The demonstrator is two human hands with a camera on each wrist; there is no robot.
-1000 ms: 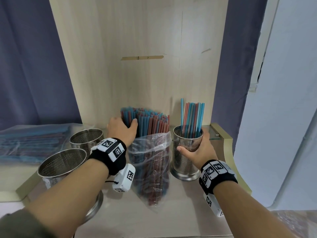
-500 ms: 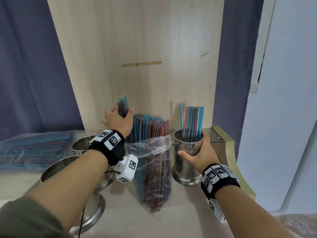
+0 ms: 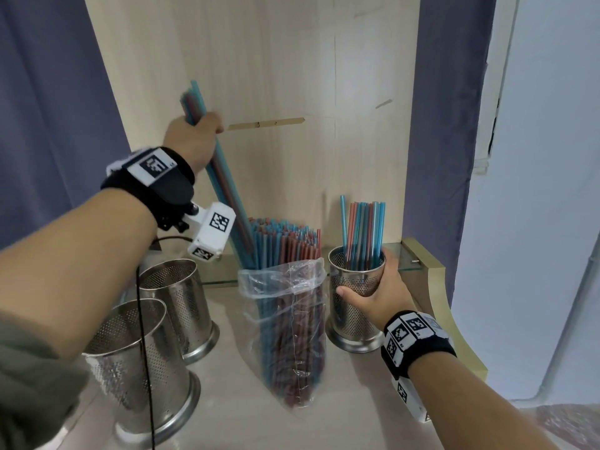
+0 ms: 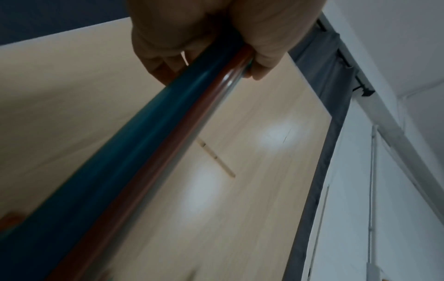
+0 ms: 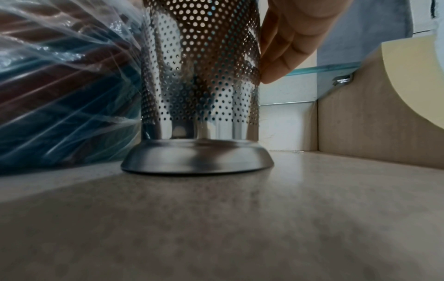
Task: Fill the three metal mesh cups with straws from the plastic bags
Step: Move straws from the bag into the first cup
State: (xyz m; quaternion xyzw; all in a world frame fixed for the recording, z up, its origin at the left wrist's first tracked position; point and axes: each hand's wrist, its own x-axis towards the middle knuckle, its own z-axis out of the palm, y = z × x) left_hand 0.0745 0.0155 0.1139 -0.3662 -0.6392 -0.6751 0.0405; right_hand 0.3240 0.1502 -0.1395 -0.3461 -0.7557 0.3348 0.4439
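Note:
My left hand [image 3: 194,138] is raised high and grips a small bundle of blue and red straws [image 3: 224,190], whose lower ends still reach the open plastic bag of straws [image 3: 285,319] standing upright in the middle. The left wrist view shows the bundle of straws [image 4: 149,148] running through my left hand [image 4: 216,53]. My right hand [image 3: 376,297] curls round the right mesh cup [image 3: 354,316], which stands on the counter and holds several straws [image 3: 363,232]. The right wrist view shows this mesh cup [image 5: 199,95] with my fingers [image 5: 281,57] on its wall. Two mesh cups with no straws in sight, one far [image 3: 181,300] and one near [image 3: 136,368], stand at the left.
A pale wooden back panel [image 3: 276,76] rises behind the counter [image 3: 341,401]. A glass ledge [image 3: 402,258] and a cream curved side piece [image 3: 454,319] border the right. Dark curtains [image 3: 48,108] hang on both sides. A black cable [image 3: 146,368] hangs from my left wrist across the near cup.
My left hand has risen from the top of the bag, pulling a bundle of straws up and out. The right hand keeps holding the right cup.

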